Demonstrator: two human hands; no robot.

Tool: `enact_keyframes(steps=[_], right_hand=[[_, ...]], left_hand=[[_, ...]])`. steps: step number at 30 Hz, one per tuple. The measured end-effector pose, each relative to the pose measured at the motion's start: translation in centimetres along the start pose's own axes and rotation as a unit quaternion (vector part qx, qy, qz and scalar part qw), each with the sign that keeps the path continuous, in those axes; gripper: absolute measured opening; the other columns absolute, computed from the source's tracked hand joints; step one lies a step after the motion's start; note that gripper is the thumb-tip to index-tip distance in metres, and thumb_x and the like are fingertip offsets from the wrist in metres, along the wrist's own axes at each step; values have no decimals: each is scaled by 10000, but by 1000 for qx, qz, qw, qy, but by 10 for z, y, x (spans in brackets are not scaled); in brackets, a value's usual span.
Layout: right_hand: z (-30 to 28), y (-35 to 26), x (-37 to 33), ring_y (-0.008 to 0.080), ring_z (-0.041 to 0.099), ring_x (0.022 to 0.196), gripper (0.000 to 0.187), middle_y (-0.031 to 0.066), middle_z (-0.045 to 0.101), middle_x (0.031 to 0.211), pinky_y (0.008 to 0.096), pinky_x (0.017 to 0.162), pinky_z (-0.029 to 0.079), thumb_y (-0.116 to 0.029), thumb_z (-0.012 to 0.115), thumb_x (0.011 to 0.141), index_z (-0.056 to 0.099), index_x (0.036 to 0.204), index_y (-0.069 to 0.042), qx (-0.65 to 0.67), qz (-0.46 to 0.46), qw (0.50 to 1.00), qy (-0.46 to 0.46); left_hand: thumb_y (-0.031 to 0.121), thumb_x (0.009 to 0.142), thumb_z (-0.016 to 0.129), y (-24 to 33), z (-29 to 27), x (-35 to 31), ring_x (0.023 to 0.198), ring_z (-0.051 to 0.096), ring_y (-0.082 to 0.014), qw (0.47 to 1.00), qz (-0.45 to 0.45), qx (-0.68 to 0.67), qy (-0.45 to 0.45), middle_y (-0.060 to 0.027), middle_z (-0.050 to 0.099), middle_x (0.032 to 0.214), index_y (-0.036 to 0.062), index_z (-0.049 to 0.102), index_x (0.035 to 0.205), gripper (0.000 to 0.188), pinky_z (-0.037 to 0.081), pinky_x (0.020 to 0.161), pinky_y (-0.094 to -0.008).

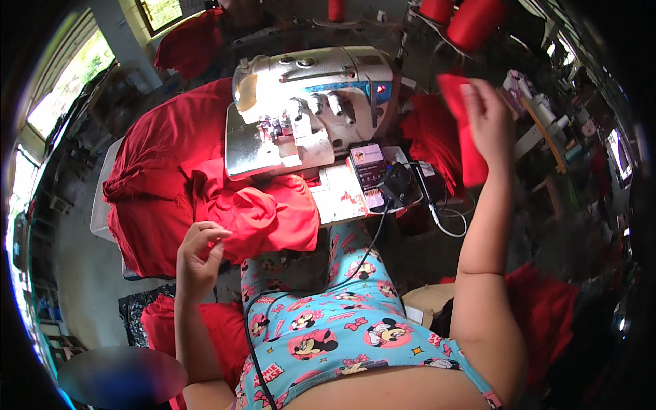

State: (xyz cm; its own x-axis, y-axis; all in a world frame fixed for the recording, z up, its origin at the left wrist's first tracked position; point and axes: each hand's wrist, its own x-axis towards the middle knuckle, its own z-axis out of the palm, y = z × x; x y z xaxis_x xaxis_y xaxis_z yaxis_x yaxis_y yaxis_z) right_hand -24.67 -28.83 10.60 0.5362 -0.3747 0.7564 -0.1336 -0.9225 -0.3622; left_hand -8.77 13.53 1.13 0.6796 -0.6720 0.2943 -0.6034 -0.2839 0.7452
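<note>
Holding a narrow, flat piece of red cloth [472,160] in your right hand [490,123], well to the right of the white-and-blue metal sewing machine [324,96].
Its long axis runs away from you, the far end leaning slightly toward the machine, the near end hanging beside your wrist; your fingers are closed on its far half, and your forearm reaches out nearly straight. Your left hand [201,256], nearer you and left of the machine, has loosely curled, empty fingers, thumb apart, beside the heap of bunched red fabric [263,215]; whether they touch it, you cannot tell.
</note>
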Motion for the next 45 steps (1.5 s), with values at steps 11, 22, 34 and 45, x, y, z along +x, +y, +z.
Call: enact_keyframes(steps=[11, 22, 34, 45], right_hand=[[92, -140, -81, 222, 611, 526, 101, 95, 613, 641, 307, 481, 449, -122, 702, 807, 628, 844, -64, 385, -97, 907, -138], [103, -187, -116, 206, 627, 688, 150, 31, 613, 740, 324, 616, 497, -113, 746, 712, 644, 820, -99, 496, -125, 844, -160], [113, -188, -97, 217, 535, 857, 287, 20, 537, 921, 350, 742, 446, -138, 822, 603, 629, 815, -155, 463, -167, 865, -93], [121, -201, -97, 201, 556, 804, 254, 30, 585, 845, 358, 704, 448, -149, 814, 667, 617, 822, -114, 490, -212, 845, -11]], left_hand=[[90, 812, 693, 2, 37, 0, 926, 581, -140, 956, -115, -270, 19, -81, 612, 1039, -1, 569, 1090, 318, 483, 791, -294], [267, 927, 536, 3, 54, 40, 995, 519, -229, 722, 59, -687, -62, -78, 545, 1016, 51, 563, 887, 222, 375, 939, -374], [210, 974, 401, 27, 70, 25, 1093, 478, -211, 656, 96, -748, -24, -65, 534, 1096, 121, 471, 874, 150, 359, 999, -423], [266, 911, 507, 22, 73, 14, 908, 475, -184, 562, 90, -821, 37, -38, 501, 937, 120, 489, 878, 151, 394, 929, -346]])
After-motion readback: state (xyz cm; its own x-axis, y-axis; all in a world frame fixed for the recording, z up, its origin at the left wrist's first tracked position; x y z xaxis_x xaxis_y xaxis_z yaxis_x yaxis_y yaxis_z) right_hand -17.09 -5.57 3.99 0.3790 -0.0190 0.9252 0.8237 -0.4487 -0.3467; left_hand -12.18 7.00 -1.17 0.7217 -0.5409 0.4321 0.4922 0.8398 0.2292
